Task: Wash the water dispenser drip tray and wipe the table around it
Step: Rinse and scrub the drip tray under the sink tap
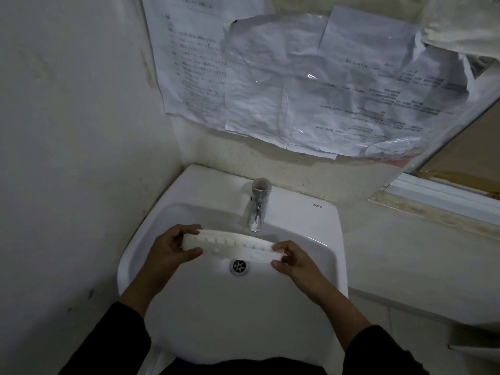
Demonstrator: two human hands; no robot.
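Observation:
A long white slotted drip tray (232, 246) hangs level over the basin of a white sink (311, 266), just in front of the chrome tap (257, 209) and above the drain (239, 267). My left hand (170, 249) grips the tray's left end with thumb below and fingers on top. At the tray's right end, my right hand (290, 262) pinches it between thumb and fingers. No water runs from the tap.
A wall stands close on the left. Crumpled printed papers (311, 85) under plastic hang on the back wall above the sink. A ledge and window frame (443, 196) run along the right. Dark sleeves cover both my forearms.

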